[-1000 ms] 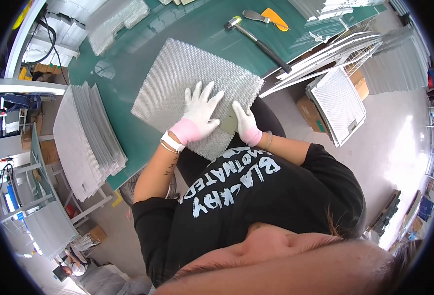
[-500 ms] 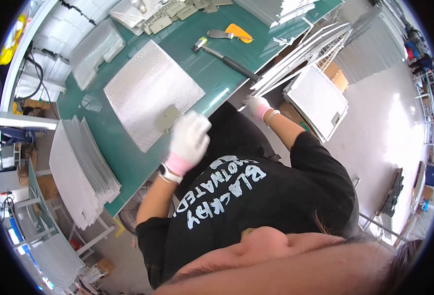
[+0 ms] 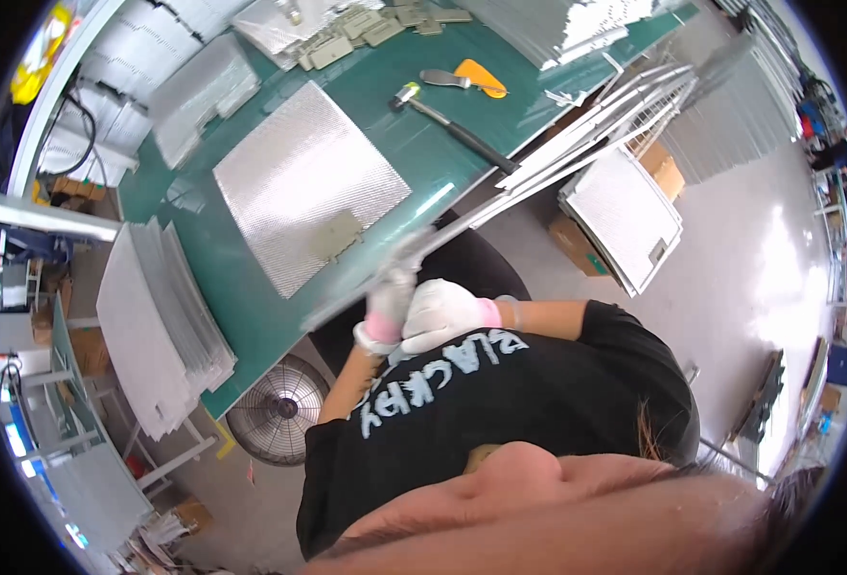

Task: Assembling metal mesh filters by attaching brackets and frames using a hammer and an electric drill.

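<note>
A long thin silvery-white strip [image 3: 332,305], smeared by motion, slants across the table's front edge close to my body. My gloved left hand [image 3: 391,299] is closed around it, though blur hides the fingertips. Right beside it, almost touching, is my gloved right hand [image 3: 438,311], its fingers curled together; what they hold, if anything, is hidden. Beyond the strip a silver mesh sheet [image 3: 308,182] lies flat on the green table [image 3: 371,115]. A small beige plate [image 3: 335,236] rests on the sheet's near corner.
A black-handled hammer [image 3: 466,140] and a scraper [image 3: 442,78] lie farther right, beside an orange tool [image 3: 481,77]. White frames [image 3: 577,134] lean over the right edge. Stacked panels [image 3: 160,335] stand at left, a fan [image 3: 284,407] below. Beige parts [image 3: 356,27] sit at the back.
My right hand has come from the frames at the right to beside my left hand. The blurred strip now lies across in front of me, and my left hand has moved nearer my body.
</note>
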`<action>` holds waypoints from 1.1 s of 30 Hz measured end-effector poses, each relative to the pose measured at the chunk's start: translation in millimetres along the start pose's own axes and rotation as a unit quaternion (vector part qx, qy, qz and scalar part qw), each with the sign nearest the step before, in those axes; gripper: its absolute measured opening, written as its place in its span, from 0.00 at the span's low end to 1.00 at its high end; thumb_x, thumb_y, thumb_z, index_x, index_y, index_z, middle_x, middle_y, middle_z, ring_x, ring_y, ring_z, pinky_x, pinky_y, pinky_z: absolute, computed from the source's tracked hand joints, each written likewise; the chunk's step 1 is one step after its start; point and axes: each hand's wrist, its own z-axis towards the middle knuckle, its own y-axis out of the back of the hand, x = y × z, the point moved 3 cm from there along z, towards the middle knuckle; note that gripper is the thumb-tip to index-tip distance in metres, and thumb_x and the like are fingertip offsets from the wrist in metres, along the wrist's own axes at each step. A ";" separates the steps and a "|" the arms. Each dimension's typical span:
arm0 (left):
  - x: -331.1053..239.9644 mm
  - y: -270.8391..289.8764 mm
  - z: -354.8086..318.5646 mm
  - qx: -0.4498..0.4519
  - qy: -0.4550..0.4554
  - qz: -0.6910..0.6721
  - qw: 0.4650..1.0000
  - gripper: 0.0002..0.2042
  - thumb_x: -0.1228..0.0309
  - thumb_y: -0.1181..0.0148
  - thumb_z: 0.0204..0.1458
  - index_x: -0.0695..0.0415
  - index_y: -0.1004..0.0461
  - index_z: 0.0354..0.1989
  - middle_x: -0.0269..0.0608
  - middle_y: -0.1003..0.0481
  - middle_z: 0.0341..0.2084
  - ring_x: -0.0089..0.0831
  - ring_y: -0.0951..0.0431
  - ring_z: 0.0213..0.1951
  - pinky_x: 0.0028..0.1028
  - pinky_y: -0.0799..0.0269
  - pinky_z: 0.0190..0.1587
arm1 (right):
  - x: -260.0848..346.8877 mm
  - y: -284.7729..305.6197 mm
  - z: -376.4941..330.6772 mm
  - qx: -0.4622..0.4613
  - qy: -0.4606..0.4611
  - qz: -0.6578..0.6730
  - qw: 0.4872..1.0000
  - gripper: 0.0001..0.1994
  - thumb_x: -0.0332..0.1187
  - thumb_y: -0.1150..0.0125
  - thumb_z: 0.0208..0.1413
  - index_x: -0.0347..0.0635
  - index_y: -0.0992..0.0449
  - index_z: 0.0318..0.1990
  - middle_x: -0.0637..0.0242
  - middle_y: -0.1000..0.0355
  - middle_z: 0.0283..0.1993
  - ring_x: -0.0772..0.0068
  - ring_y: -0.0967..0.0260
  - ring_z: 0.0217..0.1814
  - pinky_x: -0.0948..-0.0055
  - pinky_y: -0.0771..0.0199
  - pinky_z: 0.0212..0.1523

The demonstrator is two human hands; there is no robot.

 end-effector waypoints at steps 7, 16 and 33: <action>-96.9 200.1 -95.1 -0.295 -0.372 -0.307 0.825 0.29 0.40 0.68 0.66 0.49 0.36 0.22 0.21 0.48 0.08 0.17 0.48 0.14 0.24 0.44 0.27 | -60.4 118.3 -134.2 -0.622 -0.374 0.547 0.418 0.26 0.56 0.54 0.64 0.37 0.30 0.49 0.58 0.29 0.48 0.60 0.32 0.52 0.60 0.31 0.58; -35.0 132.8 -99.7 -0.185 -0.048 -0.124 0.974 0.30 0.47 0.61 0.68 0.64 0.26 0.29 0.39 0.27 0.18 0.17 0.36 0.14 0.18 0.46 0.16 | -45.9 242.2 -8.4 -0.546 -0.173 0.437 0.694 0.13 0.44 0.51 0.67 0.44 0.31 0.36 0.67 0.32 0.32 0.67 0.34 0.37 0.65 0.34 0.46; -6.4 210.9 78.7 -0.227 0.160 0.496 0.823 0.24 0.63 0.44 0.58 0.71 0.32 0.56 0.65 0.27 0.50 0.59 0.27 0.53 0.43 0.32 0.58 | -230.5 37.0 26.1 -0.048 -0.502 -0.174 0.846 0.19 0.32 0.40 0.51 0.33 0.29 0.50 0.47 0.25 0.45 0.46 0.27 0.50 0.61 0.29 0.54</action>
